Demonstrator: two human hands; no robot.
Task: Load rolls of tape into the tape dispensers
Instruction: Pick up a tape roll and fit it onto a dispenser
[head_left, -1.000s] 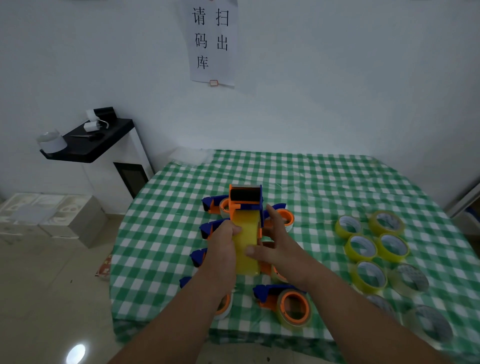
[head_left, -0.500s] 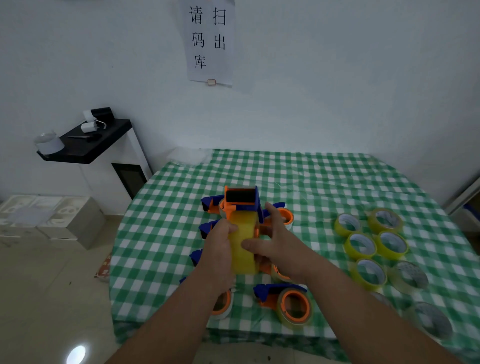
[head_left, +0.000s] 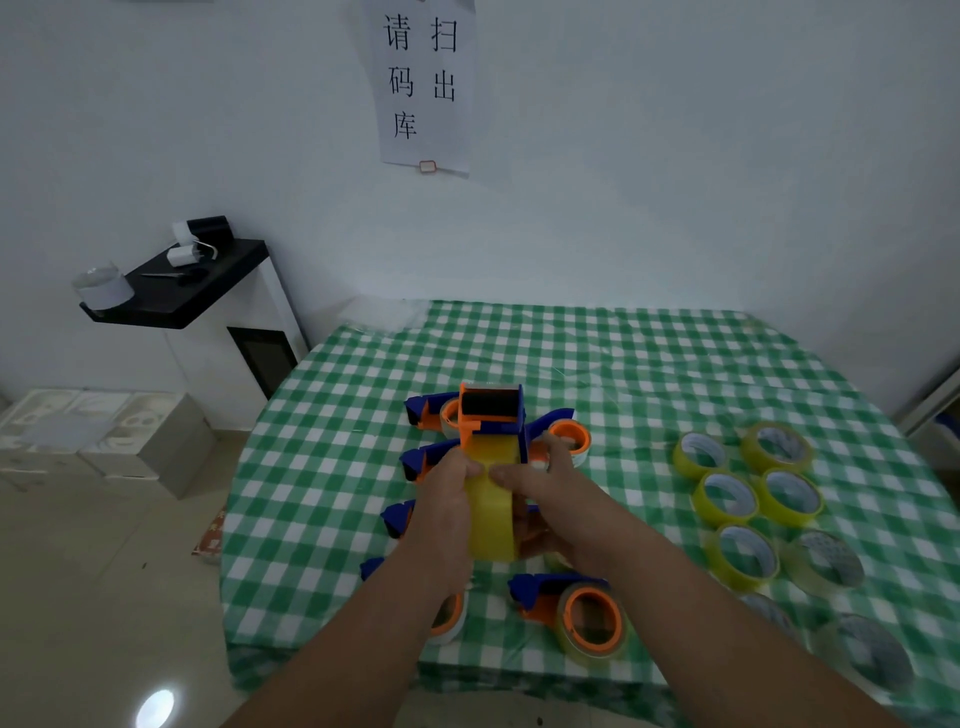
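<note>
I hold an orange and blue tape dispenser (head_left: 491, 410) upright above the table's middle, with a yellow tape roll (head_left: 492, 512) seated in it, edge toward me. My left hand (head_left: 447, 504) grips the roll and dispenser from the left side. My right hand (head_left: 550, 493) grips them from the right, its thumb lying across the roll's face. Several loaded dispensers lie on the cloth beneath and around my hands, one at the front (head_left: 576, 610). Loose yellow tape rolls (head_left: 727, 493) lie to the right.
A green checked tablecloth (head_left: 623, 364) covers the table. Clear tape rolls (head_left: 826, 561) lie near the right front edge. A black shelf (head_left: 176, 286) and grey boxes (head_left: 104, 431) stand on the left, off the table. A paper sign (head_left: 423, 88) hangs on the wall.
Both hands drew the dispenser and roll slightly toward me. My right thumb slid further across the roll's face, toward my left thumb.
</note>
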